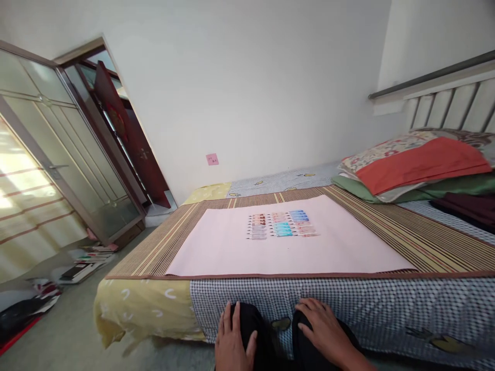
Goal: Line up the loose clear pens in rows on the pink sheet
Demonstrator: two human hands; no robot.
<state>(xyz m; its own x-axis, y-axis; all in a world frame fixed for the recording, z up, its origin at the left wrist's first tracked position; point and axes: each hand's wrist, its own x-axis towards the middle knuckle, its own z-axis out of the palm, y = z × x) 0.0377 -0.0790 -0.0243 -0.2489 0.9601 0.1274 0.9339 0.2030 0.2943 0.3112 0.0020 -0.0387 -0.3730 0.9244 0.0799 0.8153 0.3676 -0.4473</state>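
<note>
My left hand (pixel 234 340) lies on my left knee, fingers stretched out and holding nothing. On the other knee rests my right hand (pixel 323 327), also empty, with its fingers spread. Beyond both hands a pale pink sheet (pixel 232 260) is spread flat on the bed. Several slim pen-like items lie on it in three columns, their thin ends pointing left. Among them are brown ones (pixel 257 220), blue ones (pixel 299 215), turquoise ones (pixel 282 229) and pale pink ones (pixel 305 229). Neither hand touches the sheet or these items.
Under the sheet is a striped mat (pixel 150 245) on the bed, whose checked cover (pixel 371 304) hangs down in front of my knees. Folded bedding with a red band (pixel 421 162) is stacked at the right. Doors stand open at the left, near books (pixel 81 268) on the floor.
</note>
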